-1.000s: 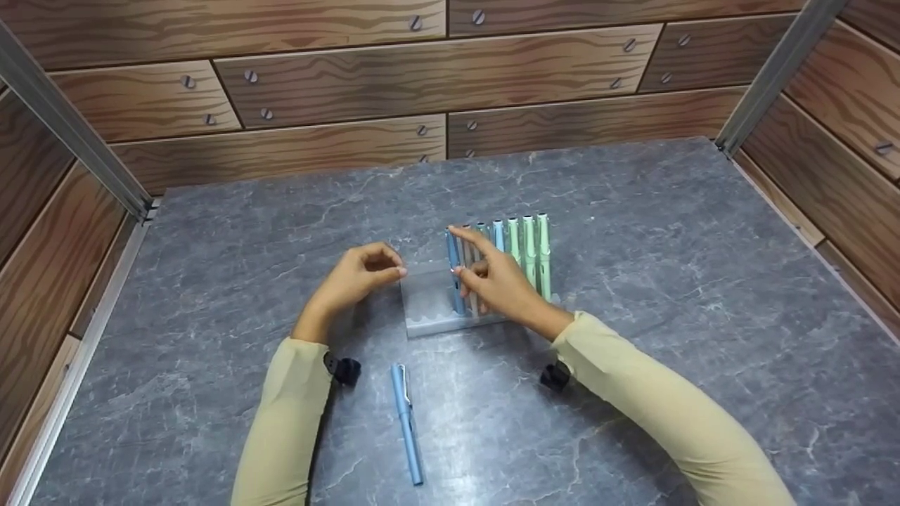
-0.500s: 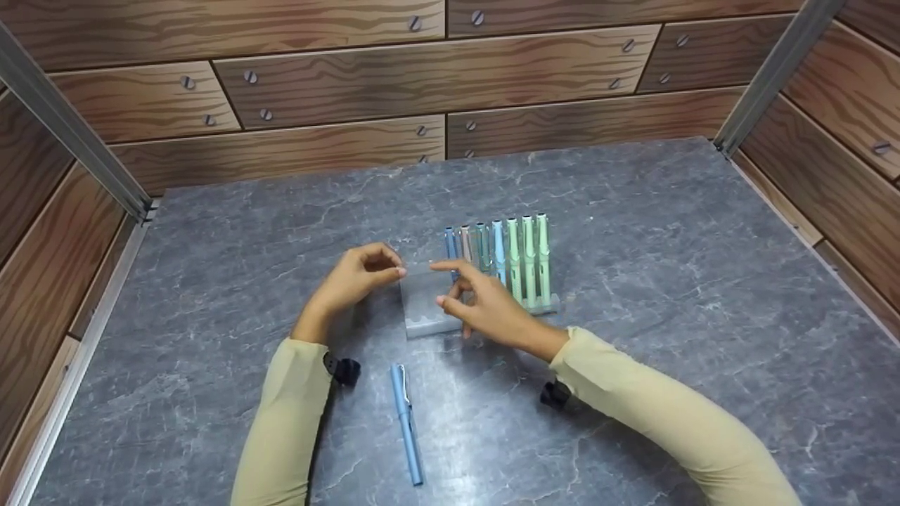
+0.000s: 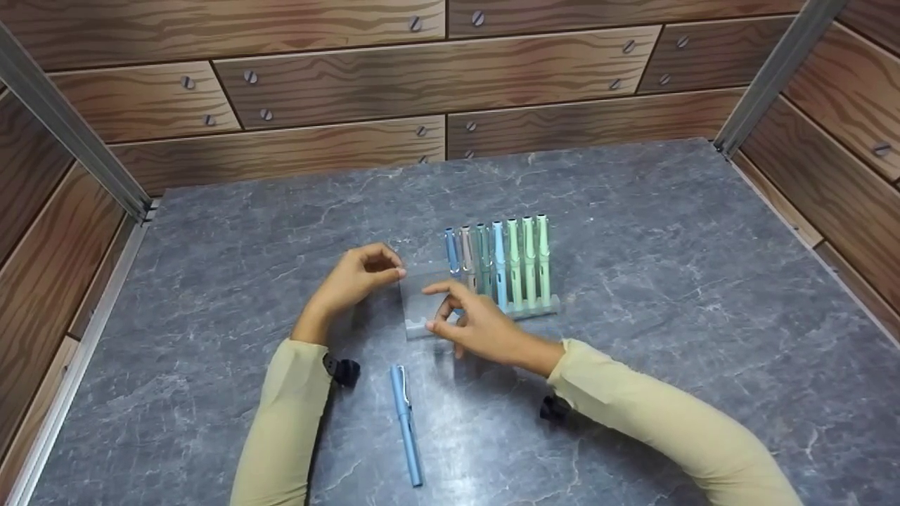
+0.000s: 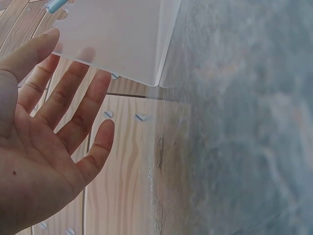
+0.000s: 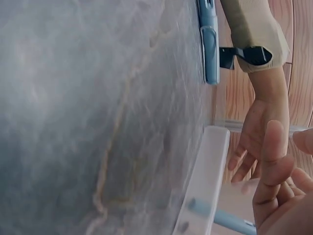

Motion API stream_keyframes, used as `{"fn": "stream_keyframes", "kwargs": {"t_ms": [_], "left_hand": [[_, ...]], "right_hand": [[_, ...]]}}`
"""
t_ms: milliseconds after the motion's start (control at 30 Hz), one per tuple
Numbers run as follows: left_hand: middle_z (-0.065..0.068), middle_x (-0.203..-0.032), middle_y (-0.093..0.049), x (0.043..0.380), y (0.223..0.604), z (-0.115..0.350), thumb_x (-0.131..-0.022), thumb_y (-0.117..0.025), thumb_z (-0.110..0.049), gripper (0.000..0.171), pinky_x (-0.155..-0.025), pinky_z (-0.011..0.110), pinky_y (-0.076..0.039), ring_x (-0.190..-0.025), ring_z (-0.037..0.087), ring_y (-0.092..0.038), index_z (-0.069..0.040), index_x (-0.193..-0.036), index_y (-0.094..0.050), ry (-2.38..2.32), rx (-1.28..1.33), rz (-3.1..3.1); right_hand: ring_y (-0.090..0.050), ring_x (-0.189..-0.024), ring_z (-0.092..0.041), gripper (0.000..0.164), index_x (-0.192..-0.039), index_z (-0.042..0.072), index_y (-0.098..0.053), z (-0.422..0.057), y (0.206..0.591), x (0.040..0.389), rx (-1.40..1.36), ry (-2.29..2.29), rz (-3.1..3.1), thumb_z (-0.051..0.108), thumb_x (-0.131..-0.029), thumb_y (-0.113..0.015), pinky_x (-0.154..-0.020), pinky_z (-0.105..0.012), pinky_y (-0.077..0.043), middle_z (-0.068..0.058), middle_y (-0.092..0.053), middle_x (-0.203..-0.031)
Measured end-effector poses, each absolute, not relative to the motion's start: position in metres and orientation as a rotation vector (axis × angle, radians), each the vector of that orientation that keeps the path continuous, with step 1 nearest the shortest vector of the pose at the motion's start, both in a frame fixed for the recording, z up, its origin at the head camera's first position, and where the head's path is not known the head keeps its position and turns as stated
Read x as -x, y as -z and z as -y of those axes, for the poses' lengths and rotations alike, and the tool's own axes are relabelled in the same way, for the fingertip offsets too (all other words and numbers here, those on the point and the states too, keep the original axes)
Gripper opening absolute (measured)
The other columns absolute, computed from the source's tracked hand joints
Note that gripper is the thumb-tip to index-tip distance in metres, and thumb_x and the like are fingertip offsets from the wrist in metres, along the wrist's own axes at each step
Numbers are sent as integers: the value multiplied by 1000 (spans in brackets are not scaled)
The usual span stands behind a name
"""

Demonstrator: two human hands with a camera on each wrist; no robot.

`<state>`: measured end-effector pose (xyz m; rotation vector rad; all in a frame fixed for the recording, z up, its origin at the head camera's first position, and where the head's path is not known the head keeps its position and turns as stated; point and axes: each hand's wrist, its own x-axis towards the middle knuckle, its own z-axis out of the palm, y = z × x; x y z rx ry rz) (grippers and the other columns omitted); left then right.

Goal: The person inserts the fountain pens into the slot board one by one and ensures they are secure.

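Observation:
A clear plastic pen stand [image 3: 422, 288] stands tilted back on the table. Several capped pens lean in its right part: a dark blue pen [image 3: 451, 246], a greyish-pink one, a dark green one, a light blue pen [image 3: 499, 260] and mint green pens [image 3: 529, 260]. With thumb and fingertips, my left hand [image 3: 362, 275] pinches the stand's upper left edge; in the left wrist view fingers show behind the translucent panel [image 4: 117, 39]. My right hand [image 3: 478, 320], loosely bent and holding nothing, hovers before the stand, hiding the lower dark blue pen. A blue pen [image 3: 406, 425] lies nearer me.
The grey marbled table [image 3: 633, 281] spreads around the stand. Wood-patterned walls [image 3: 337, 84] with metal corner posts [image 3: 780, 77] enclose its back and sides. Each wrist wears a black camera [image 3: 344, 371].
My right hand has drawn away from the dark blue pen in the stand, moving down and left toward me. The left hand has stayed on the stand's edge.

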<state>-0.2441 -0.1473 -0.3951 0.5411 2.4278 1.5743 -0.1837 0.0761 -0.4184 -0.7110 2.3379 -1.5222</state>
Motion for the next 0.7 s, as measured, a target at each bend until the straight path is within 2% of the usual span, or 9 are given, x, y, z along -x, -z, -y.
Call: {"fn": "stream_keyframes", "kwargs": {"t_ms": [133,267,400,533,700], "left_hand": [[11,-96,-67,244,395,147,-89,-66,-7,15,-79,23,-49,-88,14,-61,5,-99,-64,-1578,-546,-2428],[11,-96,-67,244,394,147,-89,-66,-7,16,-79,22,-49,-88,13,-60,5,-99,-64,-1574,-546,-2431],[12,-98,-67,242,393,147,-89,-66,-8,16,-81,23,-49,-88,11,-61,5,-100,-64,-1567,-533,-2434],[11,-99,-67,242,391,147,-89,-66,-8,15,-82,24,-49,-89,9,-60,3,-99,-64,-1558,-516,-2442],[8,-96,-67,245,395,147,-90,-66,-8,14,-79,23,-49,-86,8,-60,4,-99,-64,-1545,-510,-2448]], "right_hand": [[-55,-49,-16,51,-137,10,-42,-72,422,178,709,1489,-2325,18,-92,-65,-50,-42,-54,-6,-60,-91],[-53,-49,-11,52,-137,7,-42,-68,425,173,720,1457,-2297,19,-92,-65,-49,-37,-54,-4,-58,-92],[-52,-50,-12,50,-135,6,-44,-65,428,169,727,1427,-2267,18,-92,-65,-49,-34,-52,-5,-59,-91],[-52,-50,-15,50,-134,5,-45,-62,429,167,731,1403,-2231,18,-91,-67,-48,-36,-52,-5,-58,-90],[-51,-49,-12,52,-135,5,-45,-58,432,162,729,1367,-2198,18,-90,-68,-47,-34,-52,-1,-56,-87]]}}
